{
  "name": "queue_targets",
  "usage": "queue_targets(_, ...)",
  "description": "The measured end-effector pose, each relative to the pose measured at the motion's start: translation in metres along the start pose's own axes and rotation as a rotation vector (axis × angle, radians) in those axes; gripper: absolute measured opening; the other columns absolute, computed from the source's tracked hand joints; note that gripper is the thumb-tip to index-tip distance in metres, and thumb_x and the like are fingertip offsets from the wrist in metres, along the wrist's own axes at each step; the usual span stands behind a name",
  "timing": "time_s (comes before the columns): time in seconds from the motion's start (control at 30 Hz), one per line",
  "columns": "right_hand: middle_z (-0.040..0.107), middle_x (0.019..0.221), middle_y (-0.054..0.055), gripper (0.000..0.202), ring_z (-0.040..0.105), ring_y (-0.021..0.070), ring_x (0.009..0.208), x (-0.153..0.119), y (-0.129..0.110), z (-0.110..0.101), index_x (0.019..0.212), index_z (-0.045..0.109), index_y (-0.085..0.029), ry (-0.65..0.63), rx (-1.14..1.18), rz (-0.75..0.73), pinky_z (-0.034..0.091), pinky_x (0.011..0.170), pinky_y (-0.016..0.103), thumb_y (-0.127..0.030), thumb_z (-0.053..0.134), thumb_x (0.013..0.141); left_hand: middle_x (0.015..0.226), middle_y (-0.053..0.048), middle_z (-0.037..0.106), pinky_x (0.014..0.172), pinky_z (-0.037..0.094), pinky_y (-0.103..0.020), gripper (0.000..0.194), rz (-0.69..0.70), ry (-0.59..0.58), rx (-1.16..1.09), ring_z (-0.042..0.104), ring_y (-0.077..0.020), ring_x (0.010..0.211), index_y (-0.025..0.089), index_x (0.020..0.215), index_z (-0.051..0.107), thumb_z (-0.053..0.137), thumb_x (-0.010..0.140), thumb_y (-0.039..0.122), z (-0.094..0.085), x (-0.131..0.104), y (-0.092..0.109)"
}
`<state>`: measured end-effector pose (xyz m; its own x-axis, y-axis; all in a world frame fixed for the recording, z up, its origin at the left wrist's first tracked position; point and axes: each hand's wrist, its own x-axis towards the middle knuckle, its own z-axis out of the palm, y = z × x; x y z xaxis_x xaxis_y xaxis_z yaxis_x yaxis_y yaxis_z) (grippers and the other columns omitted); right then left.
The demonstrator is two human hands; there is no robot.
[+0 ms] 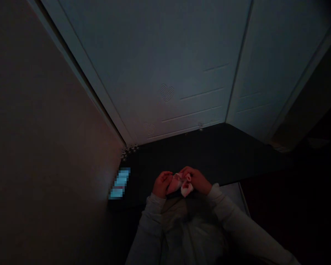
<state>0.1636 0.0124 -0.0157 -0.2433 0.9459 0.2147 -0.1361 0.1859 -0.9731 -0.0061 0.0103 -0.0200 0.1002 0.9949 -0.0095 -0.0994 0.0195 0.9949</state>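
Close to my body, over the near edge of a dark tabletop (209,154), a small pink-and-white piece of soft fabric (174,185) is held between both hands. Its exact kind is unclear in the dim light; a rounded fold or opening shows at its lower right. My left hand (161,183) has its fingers closed on the left side of the fabric. From the right, my right hand (199,180) pinches its upper part, with the fingertips partly hidden.
A lit screen (120,183), blurred into blocks, stands at the left by the wall (57,154). Several small shiny objects (129,150) cluster in the back left corner, and another (200,127) sits along the back. Behind rises a white panel (165,55) with heart patterns.
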Motion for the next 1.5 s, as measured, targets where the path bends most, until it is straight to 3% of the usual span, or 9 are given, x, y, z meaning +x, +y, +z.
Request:
queue_targets(0.17, 0.05, 0.064, -0.004, 0.023, 0.047, 0.01, 0.06, 0.0013, 0.0021, -0.0017, 0.071, 0.053, -0.016, 0.056, -0.132, 0.052, 0.038, 0.054, 0.02, -0.005, 0.046, 0.053, 0.065, -0.001, 0.058, 0.054, 0.038, -0.02, 0.029, -0.007, 0.006, -0.036, 0.052, -0.0104, 0.059, 0.015, 0.08, 0.056, 0.062, 0.059, 0.033, -0.0004, 0.0007, -0.002)
queue_targets(0.4, 0.059, 0.089, 0.004, 0.032, 0.052, 0.0161, 0.082, 0.0006, -0.002, -0.0008, 0.088, 0.058, -0.016, -0.069, -0.184, 0.031, 0.04, 0.074, 0.028, -0.009, 0.042, 0.062, 0.061, 0.001, 0.056, 0.051, 0.037, -0.021, 0.033, -0.02, -0.035, -0.094, 0.05, -0.0091, 0.052, 0.015, 0.083, 0.052, 0.064, 0.058, 0.033, 0.0001, -0.0008, 0.0002)
queue_targets(0.5, 0.06, 0.09, 0.004, 0.031, 0.053, 0.0165, 0.082, -0.0004, -0.0027, 0.0001, 0.091, 0.058, -0.016, -0.089, -0.2, 0.031, 0.04, 0.073, 0.028, -0.011, 0.043, 0.064, 0.06, 0.001, 0.056, 0.052, 0.038, -0.021, 0.032, -0.003, -0.031, -0.084, 0.051, -0.0094, 0.053, 0.015, 0.082, 0.053, 0.064, 0.058, 0.033, 0.0005, -0.0014, 0.0014)
queue_targets(0.73, 0.053, 0.068, -0.002, 0.014, 0.048, 0.0108, 0.062, -0.0021, 0.0014, 0.0022, 0.08, 0.053, -0.016, -0.073, -0.203, 0.04, 0.038, 0.056, 0.021, -0.022, 0.045, 0.07, 0.059, 0.0, 0.057, 0.052, 0.039, -0.022, 0.03, -0.024, -0.042, -0.21, 0.052, -0.0094, 0.051, 0.015, 0.085, 0.051, 0.06, 0.063, 0.034, 0.0016, -0.0014, 0.0006)
queue_targets(0.83, 0.05, 0.071, -0.003, 0.016, 0.047, 0.0103, 0.064, -0.0003, 0.0037, 0.0032, 0.083, 0.047, -0.017, -0.06, -0.164, 0.045, 0.038, 0.056, 0.021, -0.019, 0.047, 0.067, 0.058, 0.0, 0.057, 0.052, 0.039, -0.022, 0.03, -0.015, -0.027, -0.21, 0.051, -0.0089, 0.051, 0.014, 0.084, 0.051, 0.06, 0.062, 0.033, 0.002, -0.0016, 0.0012)
queue_targets(0.97, 0.045, 0.079, -0.003, 0.035, 0.046, 0.011, 0.07, 0.0014, 0.0054, 0.0041, 0.086, 0.037, -0.02, 0.114, -0.112, -0.013, 0.038, 0.062, 0.022, -0.011, 0.053, 0.056, 0.057, 0.001, 0.056, 0.052, 0.039, -0.021, 0.029, -0.011, 0.0, -0.183, 0.05, -0.008, 0.05, 0.014, 0.083, 0.052, 0.06, 0.063, 0.034, 0.0023, -0.0018, 0.0011)
queue_targets(1.07, 0.04, 0.077, -0.003, 0.035, 0.043, 0.0099, 0.066, 0.0004, 0.0053, 0.0031, 0.084, 0.034, -0.021, 0.186, -0.121, -0.045, 0.037, 0.06, 0.021, -0.01, 0.051, 0.056, 0.058, 0.001, 0.056, 0.053, 0.039, -0.022, 0.031, -0.017, 0.002, -0.145, 0.051, -0.0088, 0.051, 0.014, 0.083, 0.052, 0.06, 0.062, 0.035, 0.0023, -0.0022, 0.0006)
queue_targets(1.23, 0.038, 0.068, -0.004, 0.019, 0.039, 0.0096, 0.061, -0.0009, 0.0055, 0.0004, 0.072, 0.039, -0.019, 0.118, -0.192, -0.072, 0.034, 0.055, 0.02, -0.007, 0.043, 0.057, 0.059, 0.0, 0.056, 0.052, 0.039, -0.022, 0.032, -0.017, 0.004, -0.11, 0.051, -0.0092, 0.051, 0.014, 0.083, 0.052, 0.061, 0.061, 0.035, 0.0021, -0.0028, 0.0016)
queue_targets(1.5, 0.049, 0.077, 0.0, 0.023, 0.046, 0.0129, 0.073, -0.0008, -0.0015, 0.0003, 0.078, 0.054, -0.017, 0.035, -0.262, -0.104, 0.037, 0.066, 0.024, -0.007, 0.043, 0.061, 0.057, 0.001, 0.056, 0.052, 0.039, -0.022, 0.031, 0.003, -0.001, -0.141, 0.051, -0.009, 0.05, 0.014, 0.082, 0.052, 0.061, 0.061, 0.034, 0.0034, -0.0036, 0.0038)
